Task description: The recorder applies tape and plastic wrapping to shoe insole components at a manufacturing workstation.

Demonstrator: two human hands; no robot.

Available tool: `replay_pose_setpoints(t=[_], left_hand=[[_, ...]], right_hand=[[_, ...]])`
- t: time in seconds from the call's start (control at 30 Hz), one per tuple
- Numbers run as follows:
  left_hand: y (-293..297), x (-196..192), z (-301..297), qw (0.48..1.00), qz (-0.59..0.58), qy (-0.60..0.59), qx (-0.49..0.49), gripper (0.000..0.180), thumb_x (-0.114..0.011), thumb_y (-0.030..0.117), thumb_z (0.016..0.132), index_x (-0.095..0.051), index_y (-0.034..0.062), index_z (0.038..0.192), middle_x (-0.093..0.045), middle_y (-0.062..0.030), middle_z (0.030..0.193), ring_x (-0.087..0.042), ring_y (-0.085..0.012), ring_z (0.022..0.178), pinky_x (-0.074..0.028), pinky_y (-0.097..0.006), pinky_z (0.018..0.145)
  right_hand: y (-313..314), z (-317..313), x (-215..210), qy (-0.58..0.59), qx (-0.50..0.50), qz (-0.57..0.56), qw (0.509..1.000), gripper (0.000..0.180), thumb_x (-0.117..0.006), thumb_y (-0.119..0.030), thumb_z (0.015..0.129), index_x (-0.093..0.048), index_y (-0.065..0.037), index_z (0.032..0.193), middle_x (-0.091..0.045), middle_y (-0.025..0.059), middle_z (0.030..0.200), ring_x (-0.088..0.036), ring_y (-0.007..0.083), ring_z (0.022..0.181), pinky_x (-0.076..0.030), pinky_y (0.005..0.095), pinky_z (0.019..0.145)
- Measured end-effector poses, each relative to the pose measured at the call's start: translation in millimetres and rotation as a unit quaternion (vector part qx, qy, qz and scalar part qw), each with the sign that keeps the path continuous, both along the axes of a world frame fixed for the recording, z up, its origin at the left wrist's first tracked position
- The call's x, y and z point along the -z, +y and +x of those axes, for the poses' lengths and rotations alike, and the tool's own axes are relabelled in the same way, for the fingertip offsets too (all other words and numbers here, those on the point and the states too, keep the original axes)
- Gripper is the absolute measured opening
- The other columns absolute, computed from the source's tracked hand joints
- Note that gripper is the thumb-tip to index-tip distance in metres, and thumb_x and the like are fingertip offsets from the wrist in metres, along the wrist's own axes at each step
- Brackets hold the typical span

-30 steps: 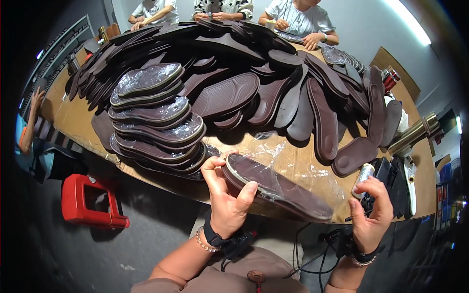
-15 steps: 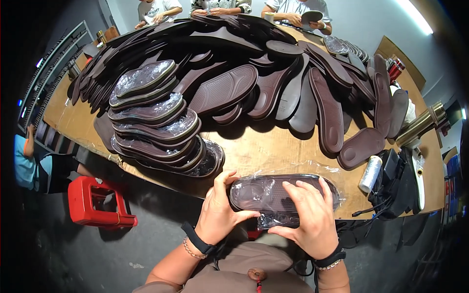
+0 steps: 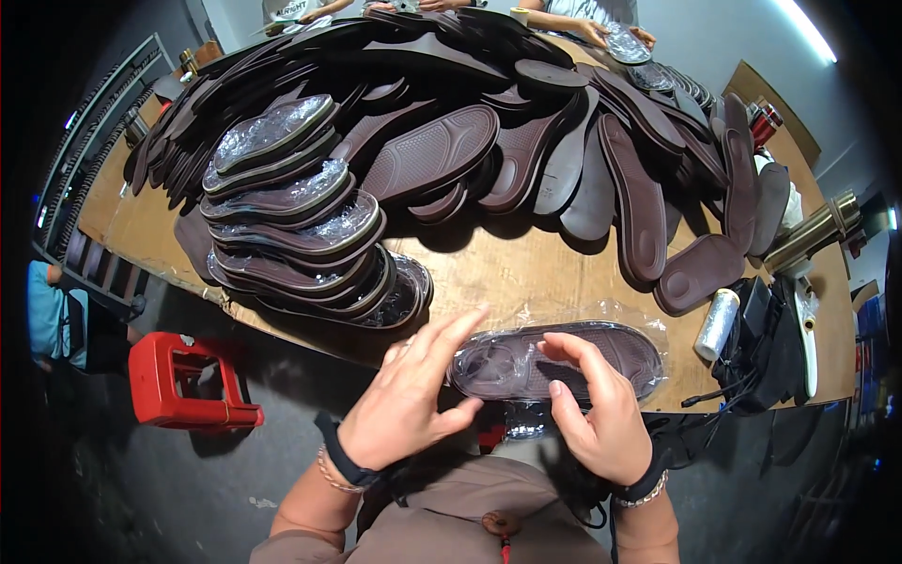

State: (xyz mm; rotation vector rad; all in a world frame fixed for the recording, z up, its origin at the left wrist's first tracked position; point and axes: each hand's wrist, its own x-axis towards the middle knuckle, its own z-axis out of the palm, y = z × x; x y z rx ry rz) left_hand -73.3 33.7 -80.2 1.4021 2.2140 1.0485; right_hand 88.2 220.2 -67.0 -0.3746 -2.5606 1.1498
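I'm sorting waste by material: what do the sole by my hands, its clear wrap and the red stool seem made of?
Sole: perhaps foam or rubber; dark brown, with a moulded, textured surface.
Wrap: likely thin plastic film; transparent, crinkled, with bright glints.
Red stool: probably moulded plastic; evenly coloured, smooth, slightly shiny, with rounded edges.

Once-tilted dark sole [image 3: 611, 350] now lying flat, hands [image 3: 399, 399] brought closer together, left grip loosened
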Motion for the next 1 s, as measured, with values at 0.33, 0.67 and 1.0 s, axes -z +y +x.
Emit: replay_pose_setpoints(t=[0.33, 0.67, 1.0], left_hand=[[44.5, -46.7, -36.2, 0.956, 0.006, 0.253, 0.151, 0.055, -0.069, -0.005, 0.077, -0.07, 0.0167, 0.127, -0.045, -0.0203, 0.155, -0.04, -0.0442, 0.149, -0.043, -0.052, 0.11], [49.5, -40.4, -48.2, 0.948, 0.039, 0.266, 0.172, 0.015, -0.08, 0.011, 0.082, -0.07, 0.0099, 0.093, -0.054, -0.0158, 0.146, -0.043, -0.0429, 0.148, -0.046, -0.052, 0.104], [44.1, -35.0, -60.0, 0.953, 0.051, 0.273, 0.122, 0.015, -0.079, 0.011, 0.084, -0.069, 0.0109, 0.095, -0.062, -0.0151, 0.137, -0.049, -0.0425, 0.143, -0.047, -0.048, 0.108]], right_hand=[[-5.3, -18.9, 3.9, -0.012, -0.023, -0.099, 0.995, 0.037, -0.072, -0.008, 0.087, -0.062, 0.003, 0.122, -0.073, 0.0165, 0.102, -0.071, 0.0346, 0.1, -0.052, 0.0424, 0.096], [-7.0, -22.2, 6.2, -0.016, -0.021, -0.101, 0.994, 0.008, -0.075, -0.008, 0.085, -0.069, -0.003, 0.087, -0.072, 0.0099, 0.082, -0.07, 0.028, 0.083, -0.052, 0.0381, 0.084], [-6.6, -4.7, 6.4, 0.039, 0.008, -0.024, 0.999, 0.012, -0.074, -0.003, 0.078, -0.062, -0.004, 0.079, -0.066, 0.0116, 0.079, -0.064, 0.0338, 0.079, -0.047, 0.0409, 0.081]])
